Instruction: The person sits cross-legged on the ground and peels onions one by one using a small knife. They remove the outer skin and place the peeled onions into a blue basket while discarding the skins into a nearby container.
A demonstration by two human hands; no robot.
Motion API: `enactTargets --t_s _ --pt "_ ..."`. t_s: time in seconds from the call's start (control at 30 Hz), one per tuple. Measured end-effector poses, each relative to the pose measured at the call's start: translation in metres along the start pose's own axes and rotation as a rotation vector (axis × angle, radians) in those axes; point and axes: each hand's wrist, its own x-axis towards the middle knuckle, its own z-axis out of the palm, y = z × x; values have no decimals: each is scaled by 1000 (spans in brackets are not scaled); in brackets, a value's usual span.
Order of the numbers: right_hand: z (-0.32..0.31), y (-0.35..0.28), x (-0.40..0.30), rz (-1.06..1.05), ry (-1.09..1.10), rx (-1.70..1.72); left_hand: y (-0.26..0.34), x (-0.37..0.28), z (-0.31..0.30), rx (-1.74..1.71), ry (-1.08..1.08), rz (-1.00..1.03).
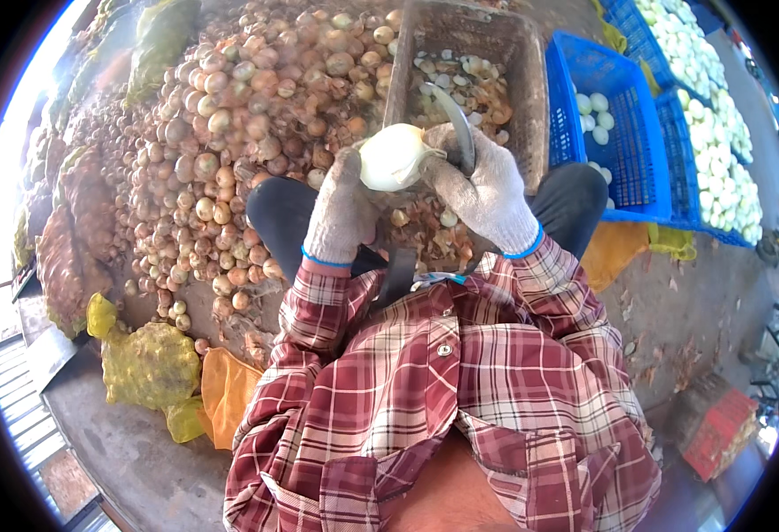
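Note:
A mostly peeled white onion (389,159) is held up between both gloved hands, with a strip of loose skin on its right side. My left hand (341,206), in a soiled knit glove, grips the onion from the left. In my right hand (479,186) is a knife with a curved blade (454,116), its tip pointing up and away. The fingers of that hand also touch the onion's right side. The knife's handle is hidden in the glove. Past the hands stands a dirty plastic crate (529,86) with onion scraps and skins in it.
A large heap of unpeeled onions (223,120) spreads to the left. At the right, a blue crate (642,153) holds several peeled onions, beside fuller crates of peeled onions (715,153). A yellow mesh sack (150,366) lies lower left; a red box (722,432) sits lower right.

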Motion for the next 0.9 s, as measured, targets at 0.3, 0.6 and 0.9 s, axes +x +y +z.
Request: enactTargets --t_s 0.3,0.6,0.9 --pt "-6 43 19 308 168 494 -25 -2 5 -410 134 2" --pt "-32 33 9 -211 -29 -883 -25 5 -7 -252 180 -31" --pt "-39 25 -2 -579 -221 -994 -25 1 -9 -113 115 22"
